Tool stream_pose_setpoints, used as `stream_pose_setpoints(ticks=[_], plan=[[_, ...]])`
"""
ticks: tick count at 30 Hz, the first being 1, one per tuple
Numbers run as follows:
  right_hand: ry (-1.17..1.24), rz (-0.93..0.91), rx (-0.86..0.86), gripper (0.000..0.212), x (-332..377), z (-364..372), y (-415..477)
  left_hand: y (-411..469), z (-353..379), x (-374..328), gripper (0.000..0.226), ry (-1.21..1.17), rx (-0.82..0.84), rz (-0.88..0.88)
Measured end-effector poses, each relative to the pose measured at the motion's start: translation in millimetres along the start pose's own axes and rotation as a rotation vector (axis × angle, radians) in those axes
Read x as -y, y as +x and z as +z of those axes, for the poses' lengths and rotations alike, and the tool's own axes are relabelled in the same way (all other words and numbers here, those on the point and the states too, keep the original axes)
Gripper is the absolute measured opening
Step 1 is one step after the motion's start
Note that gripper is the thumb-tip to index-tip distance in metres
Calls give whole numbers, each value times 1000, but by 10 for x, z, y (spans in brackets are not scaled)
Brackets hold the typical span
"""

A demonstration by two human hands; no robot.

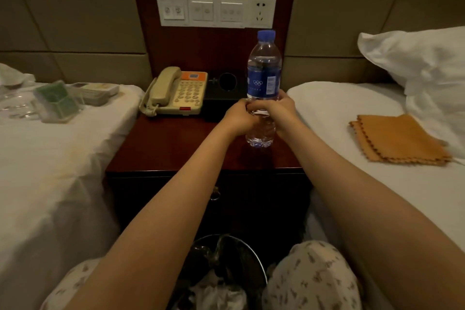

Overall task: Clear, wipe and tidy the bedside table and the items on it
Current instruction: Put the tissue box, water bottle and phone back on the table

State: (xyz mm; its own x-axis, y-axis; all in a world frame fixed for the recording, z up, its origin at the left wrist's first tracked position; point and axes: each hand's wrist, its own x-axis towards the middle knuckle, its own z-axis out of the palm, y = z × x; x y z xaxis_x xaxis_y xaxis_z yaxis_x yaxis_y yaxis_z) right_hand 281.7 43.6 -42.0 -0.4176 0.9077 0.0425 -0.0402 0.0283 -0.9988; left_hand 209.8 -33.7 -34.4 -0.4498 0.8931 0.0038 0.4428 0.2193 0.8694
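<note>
A clear water bottle (263, 70) with a blue cap and blue label stands upright on the right side of the dark red bedside table (176, 143). My left hand (237, 118) and my right hand (281, 108) both grip its lower middle, fingers curled round it from either side. At the back left of the table sits a beige telephone (176, 92) with an orange panel. Beside the phone lies a black tray (224, 90) with a round hole. A folded orange cloth (397, 139) lies on the right bed.
The left bed (50, 158) carries clear plastic boxes (59, 102) with green contents and other small items. A white pillow (422, 68) lies on the right bed. A lined waste bin (226, 267) stands between my knees. A switch panel (216, 10) is on the wall.
</note>
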Motion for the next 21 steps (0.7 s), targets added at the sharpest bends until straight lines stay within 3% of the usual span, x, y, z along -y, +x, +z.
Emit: stream_pose_setpoints(ticks=[11, 21], plan=[[163, 0, -157, 53, -16, -410, 350, 351, 432, -195, 57, -39, 38, 56], [-37, -69, -122, 55, -41, -506, 440, 500, 550, -104, 65, -24, 45, 26]])
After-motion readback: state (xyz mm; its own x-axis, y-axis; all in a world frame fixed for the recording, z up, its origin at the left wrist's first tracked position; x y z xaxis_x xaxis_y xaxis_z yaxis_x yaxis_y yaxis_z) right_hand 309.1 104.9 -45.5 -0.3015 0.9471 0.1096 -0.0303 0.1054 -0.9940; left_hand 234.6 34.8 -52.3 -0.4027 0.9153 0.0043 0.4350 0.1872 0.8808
